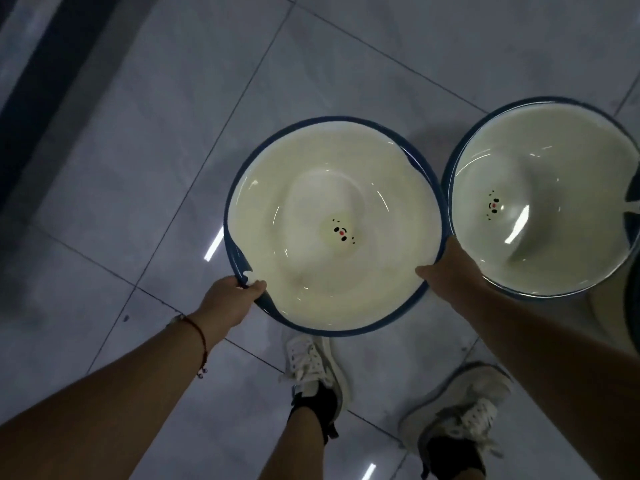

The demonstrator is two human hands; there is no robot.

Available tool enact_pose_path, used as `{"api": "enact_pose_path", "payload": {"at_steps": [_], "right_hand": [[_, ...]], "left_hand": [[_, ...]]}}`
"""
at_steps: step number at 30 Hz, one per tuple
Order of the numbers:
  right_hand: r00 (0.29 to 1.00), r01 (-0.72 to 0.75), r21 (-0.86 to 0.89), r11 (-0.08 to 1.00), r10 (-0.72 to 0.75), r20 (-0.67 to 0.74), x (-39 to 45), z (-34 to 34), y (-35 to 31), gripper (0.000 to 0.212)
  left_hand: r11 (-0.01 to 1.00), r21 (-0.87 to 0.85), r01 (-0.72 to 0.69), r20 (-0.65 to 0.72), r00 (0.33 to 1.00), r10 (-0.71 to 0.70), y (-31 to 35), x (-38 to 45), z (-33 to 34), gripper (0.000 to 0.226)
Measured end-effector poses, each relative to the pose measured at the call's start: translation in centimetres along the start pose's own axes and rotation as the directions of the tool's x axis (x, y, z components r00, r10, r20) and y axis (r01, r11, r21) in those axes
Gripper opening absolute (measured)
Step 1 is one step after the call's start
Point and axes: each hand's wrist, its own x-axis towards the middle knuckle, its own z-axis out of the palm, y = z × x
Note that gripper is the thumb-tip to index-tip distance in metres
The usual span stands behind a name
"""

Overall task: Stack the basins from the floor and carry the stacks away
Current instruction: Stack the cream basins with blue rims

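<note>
Head view: left hand [230, 299] pinches the near-left rim of the round cream plastic basin with blue rim [332, 223]; right hand [446, 268] grips its right rim. Second matching basin [540, 199] touches just right of that hand; knuckles may catch it. Grey tiled floor [138, 168] lies open leftward.

The floor [138, 168] is made of big shiny grey tiles. A dark strip [45, 64] runs along the top left. Two white shoes [313, 368] with laces stand on the tiles.
</note>
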Motion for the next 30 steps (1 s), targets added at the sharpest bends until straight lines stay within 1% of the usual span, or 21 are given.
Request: {"api": "enact_pose_path", "payload": {"at_steps": [2,3,5,9,15,17,19,20,21,22,23,25,26,30], "right_hand": [[0.997,-0.035,-0.034,0.999,0.033,-0.065,0.4,1.4,0.1,0.052],[0.994,-0.049,-0.043,0.998,0.044,-0.099,0.5,2.0,0.2,0.050],[0.989,-0.066,-0.045,0.997,0.059,-0.137,0.8,3.0,0.4,0.049],[0.991,-0.040,-0.056,0.998,0.032,-0.133,1.5,3.8,0.9,0.049],[0.993,-0.057,-0.071,0.996,0.050,-0.104,2.7,4.2,0.9,0.046],[0.994,-0.072,-0.059,0.996,0.066,-0.089,3.0,4.2,0.8,0.048],[0.992,-0.112,0.016,0.994,0.112,-0.060,3.6,4.2,0.8,0.050],[0.990,-0.140,0.087,0.986,0.143,-0.022,3.9,4.1,0.9,0.051],[0.984,-0.180,0.168,0.969,0.175,0.039,4.2,3.9,1.0,0.050],[0.973,-0.225,0.252,0.941,0.203,0.112,4.5,3.8,1.3,0.049],[0.958,-0.272,0.324,0.906,0.222,0.183,4.9,3.5,1.5,0.047],[0.929,-0.340,0.419,0.842,0.232,0.289,5.3,3.0,2.0,0.046],[0.919,-0.358,0.448,0.819,0.225,0.323,5.4,2.7,2.1,0.046],[0.897,-0.386,0.544,0.745,0.164,0.411,5.1,1.0,2.4,0.035]], "left_hand": [[0.991,0.128,-0.037,-0.021,0.999,0.040,-0.4,1.0,0.3,0.032],[0.987,0.152,-0.046,-0.037,0.998,0.052,-0.6,1.3,0.5,0.032],[0.989,0.139,-0.058,-0.057,0.996,0.066,-0.9,1.8,0.9,0.032],[0.988,0.134,-0.073,-0.056,0.995,0.081,-1.1,2.7,1.6,0.033],[0.991,0.135,-0.012,-0.062,0.998,0.021,-0.5,3.3,2.2,0.029],[0.997,0.063,0.035,-0.035,0.999,-0.033,-0.2,3.4,2.1,0.024],[0.984,-0.120,0.134,0.038,0.991,-0.130,0.1,3.7,1.8,0.016],[0.955,-0.227,0.192,0.094,0.980,-0.174,0.3,3.9,1.6,0.020],[0.911,-0.330,0.247,0.154,0.966,-0.206,0.6,4.1,1.5,0.029],[0.863,-0.415,0.288,0.205,0.954,-0.220,0.8,4.3,1.4,0.035],[0.816,-0.484,0.316,0.240,0.945,-0.223,0.9,4.6,1.3,0.036],[0.762,-0.555,0.334,0.255,0.940,-0.227,1.0,4.9,1.3,0.033],[0.752,-0.570,0.330,0.243,0.943,-0.229,1.0,4.8,1.3,0.031],[0.711,-0.646,0.278,0.198,0.961,-0.195,2.2,3.5,1.0,0.016]]}}
